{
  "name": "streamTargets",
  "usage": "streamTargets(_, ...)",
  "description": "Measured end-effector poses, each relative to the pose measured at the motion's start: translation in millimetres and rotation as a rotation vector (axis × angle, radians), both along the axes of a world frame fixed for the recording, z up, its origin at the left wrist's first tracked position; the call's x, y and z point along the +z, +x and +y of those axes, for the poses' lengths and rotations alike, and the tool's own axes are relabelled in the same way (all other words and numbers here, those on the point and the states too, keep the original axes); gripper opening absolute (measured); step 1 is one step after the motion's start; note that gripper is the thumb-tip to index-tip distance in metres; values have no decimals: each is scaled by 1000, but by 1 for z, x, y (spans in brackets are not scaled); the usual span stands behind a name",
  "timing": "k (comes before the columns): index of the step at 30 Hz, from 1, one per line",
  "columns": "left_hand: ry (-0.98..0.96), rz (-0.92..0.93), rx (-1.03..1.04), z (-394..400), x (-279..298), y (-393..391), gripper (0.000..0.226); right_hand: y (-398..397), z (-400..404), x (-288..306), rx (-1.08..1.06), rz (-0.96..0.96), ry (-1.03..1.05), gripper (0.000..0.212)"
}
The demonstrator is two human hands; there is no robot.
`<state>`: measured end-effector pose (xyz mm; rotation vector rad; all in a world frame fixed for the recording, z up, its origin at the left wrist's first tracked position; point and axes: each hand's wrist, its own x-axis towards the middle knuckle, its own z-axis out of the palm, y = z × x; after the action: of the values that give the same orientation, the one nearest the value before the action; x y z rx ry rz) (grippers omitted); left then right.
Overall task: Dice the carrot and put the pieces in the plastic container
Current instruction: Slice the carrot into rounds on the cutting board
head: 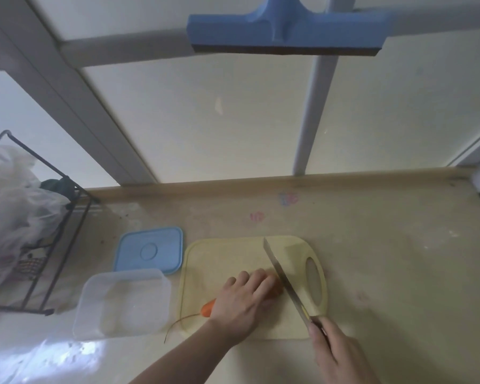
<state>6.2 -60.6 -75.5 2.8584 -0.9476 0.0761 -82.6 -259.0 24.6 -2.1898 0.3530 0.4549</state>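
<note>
First cut about to land, nothing diced yet.

I see the carrot [209, 306] lying whole on the yellow cutting board [227, 261], tail end hanging over the board's left edge. The plastic container [122, 303] sits just left of the board with no pieces in it that I can make out, its blue lid [149, 250] off behind it on the tabletop [385, 245]. Left hand [244, 300] reaches in palm down, fingers curled over the carrot, pinning it. Right hand [338, 353] grips the knife [284, 281] handle, blade angled across the board at the carrot's thick end, just beside the left fingertips. All dicing and transfer left.
</note>
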Motion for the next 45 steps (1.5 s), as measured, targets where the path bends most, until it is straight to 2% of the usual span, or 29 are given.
streamTargets(3, 6, -11, -18, 1, -2, 0, 41, -7, 5, -2, 24, -13, -18, 2)
streamTargets(4, 5, -15, -22, 1, -2, 0, 40, -8, 8, -1, 9, 0, -17, 11)
streamTargets(6, -5, -19, -20, 1, -2, 0, 38, -8, 8, -2, -30, -13, -40, 50)
streamTargets(7, -12, -21, -19, 1, -2, 1, 37, -8, 8, -6, -37, -24, -65, 61)
streamTargets(8, -17, -24, -19, 0, -2, 0, 37, -9, 8, -7, -41, -26, -62, 60)
streamTargets(11, -14, -22, -22, 1, -4, 0, 36, -9, 7, -5, -25, -5, -39, 18)
streamTargets(12, -13, -20, -23, 1, -4, -1, 36, -8, 6, -6, -2, -6, -45, 15)
streamTargets(20, -7, -15, -34, 1, -6, 0, 35, -7, 4, -9, 49, 15, -43, 14)
streamTargets(24, -5, -22, -48, 1, -5, -1, 35, -2, 6, -11, 9, 6, -8, 8)
streamTargets(27, -14, 2, -46, 1, -3, -1, 37, 5, 12, -13, 3, -6, 42, 11)
streamTargets(32, -7, 19, -54, 2, -3, 1, 40, 7, 7, -8, -21, -42, 65, 27)
streamTargets(35, -5, 49, -59, 3, -4, 2, 58, -10, 0, -8, -72, -40, 29, 32)
streamTargets(40, -15, 37, -60, 4, -7, 2, 58, -16, 2, -17, -85, -48, -2, 66)
streamTargets(42, -29, 12, -74, 4, -8, 1, 51, -13, 2, -16, -46, -48, 26, 57)
streamTargets(45, -37, 4, -82, 3, -7, 1, 43, 4, 7, -17, -30, -26, 97, 27)
